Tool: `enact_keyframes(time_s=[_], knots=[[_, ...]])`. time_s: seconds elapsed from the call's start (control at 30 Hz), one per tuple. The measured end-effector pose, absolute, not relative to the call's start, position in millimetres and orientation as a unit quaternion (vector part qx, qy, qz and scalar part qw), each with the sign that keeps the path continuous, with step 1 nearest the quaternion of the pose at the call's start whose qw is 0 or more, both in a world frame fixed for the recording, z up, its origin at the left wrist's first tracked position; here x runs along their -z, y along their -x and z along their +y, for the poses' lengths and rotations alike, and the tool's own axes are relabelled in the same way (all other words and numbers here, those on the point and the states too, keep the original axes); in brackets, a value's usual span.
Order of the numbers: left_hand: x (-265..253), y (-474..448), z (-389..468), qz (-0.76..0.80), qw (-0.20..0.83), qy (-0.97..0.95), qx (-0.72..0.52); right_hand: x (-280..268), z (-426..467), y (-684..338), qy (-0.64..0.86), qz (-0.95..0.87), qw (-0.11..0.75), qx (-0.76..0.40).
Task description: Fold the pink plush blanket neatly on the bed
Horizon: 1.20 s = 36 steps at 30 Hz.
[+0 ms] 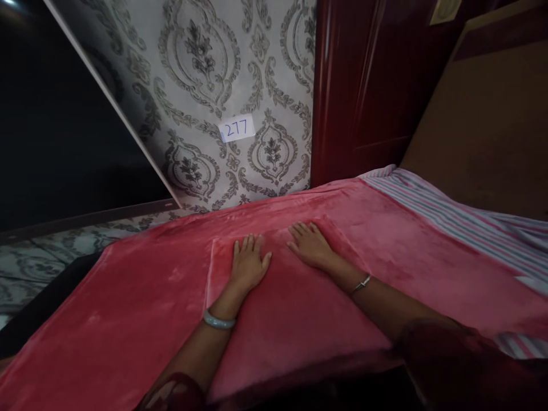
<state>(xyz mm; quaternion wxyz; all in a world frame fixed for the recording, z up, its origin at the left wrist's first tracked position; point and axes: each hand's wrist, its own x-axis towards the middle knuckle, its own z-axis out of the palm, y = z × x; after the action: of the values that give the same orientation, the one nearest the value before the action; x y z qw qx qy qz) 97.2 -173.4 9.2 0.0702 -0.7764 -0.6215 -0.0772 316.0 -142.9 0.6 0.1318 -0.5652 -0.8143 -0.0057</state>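
Beneath both my hands lies a folded pink-red plush cloth (pixel 282 302), roughly rectangular, on top of a wider pink-red blanket (pixel 141 297) of similar fabric. My left hand (pixel 249 261) rests palm down near the folded cloth's far left corner, fingers spread and thumb out. My right hand (pixel 311 244) presses flat near its far edge, fingers stretched forward. Neither hand grips anything. A pale bangle circles the left wrist, and a thin silver one is on the right. Dark red sleeves cover the upper arms.
Patterned wallpaper (pixel 265 74) with a paper label (pixel 237 128) reading 277 stands behind. A large dark screen (pixel 72 125) is at left. A dark red door-like panel (pixel 363 85) and a brown board (pixel 488 114) rise at right, above a striped sheet (pixel 454 220).
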Motion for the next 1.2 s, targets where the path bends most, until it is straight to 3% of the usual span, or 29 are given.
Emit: enact_keyframes(time_s=[0.17, 0.33, 0.7, 0.83, 0.93, 1.03, 1.2], knots=[[-14, -50, -164, -0.695, 0.075, 0.712, 0.06, 0, -122, -361, 0.616, -0.776, 0.137, 0.0], [-6, -17, -156, -0.727, 0.01, 0.683, 0.077, 10, -105, -385, 0.649, -0.737, 0.174, -0.073], [-7, 11, -160, -0.736, -0.103, 0.642, 0.187, 2, -120, -430, 0.644, -0.721, 0.231, -0.109], [-21, 8, -199, -0.701, -0.039, 0.678, 0.219, -14, -164, -425, 0.64, -0.719, 0.258, -0.079], [-16, -28, -252, -0.587, 0.044, 0.775, 0.229, -17, -220, -379, 0.55, -0.792, 0.265, -0.027], [4, -70, -299, -0.496, 0.071, 0.85, 0.162, -5, -270, -325, 0.473, -0.857, 0.199, -0.047], [23, -91, -320, -0.519, 0.107, 0.841, 0.106, 17, -286, -317, 0.48, -0.863, 0.15, -0.048]])
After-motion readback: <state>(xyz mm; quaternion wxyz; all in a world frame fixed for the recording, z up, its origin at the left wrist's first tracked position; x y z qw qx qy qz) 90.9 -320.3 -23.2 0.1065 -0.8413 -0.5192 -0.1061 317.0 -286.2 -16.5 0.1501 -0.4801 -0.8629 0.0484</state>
